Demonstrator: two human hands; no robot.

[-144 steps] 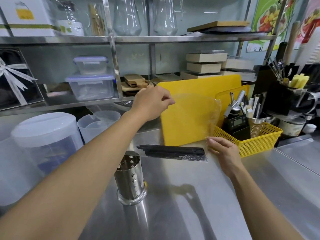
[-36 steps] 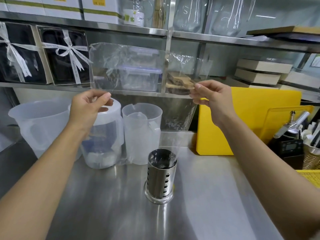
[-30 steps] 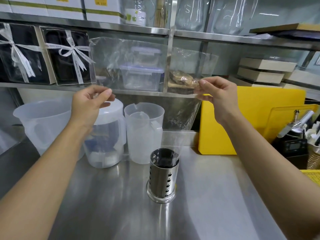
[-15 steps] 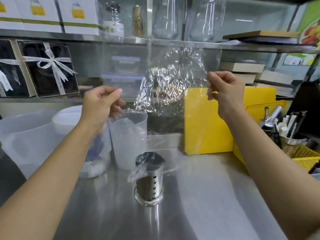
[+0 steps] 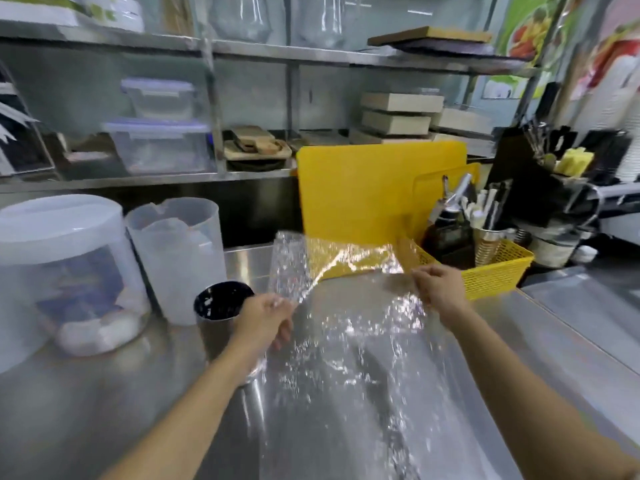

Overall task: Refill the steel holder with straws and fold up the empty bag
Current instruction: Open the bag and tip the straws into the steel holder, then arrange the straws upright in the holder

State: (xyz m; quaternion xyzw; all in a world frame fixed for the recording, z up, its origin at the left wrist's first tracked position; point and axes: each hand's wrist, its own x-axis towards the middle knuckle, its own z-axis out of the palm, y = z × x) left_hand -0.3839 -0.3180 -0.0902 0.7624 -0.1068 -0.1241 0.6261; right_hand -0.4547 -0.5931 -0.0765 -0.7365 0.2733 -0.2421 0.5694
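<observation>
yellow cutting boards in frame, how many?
2. Large cutting board leans upright at the counter's back; smaller cutting board leans before its right side, behind the yellow basket. More may be hidden.

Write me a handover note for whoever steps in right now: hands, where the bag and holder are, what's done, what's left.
Left hand: pinching the near-left edge of the clear bag.
Right hand: pinching the bag's right edge.
The bag looks empty and is spread low over the steel counter, its far flap turned up; the image is blurred.
The steel holder stands upright just left of the left hand, dark straws showing at its mouth.
Done: the holder looks refilled.
Left: fold the bag up; no finished fold shows yet.
</observation>
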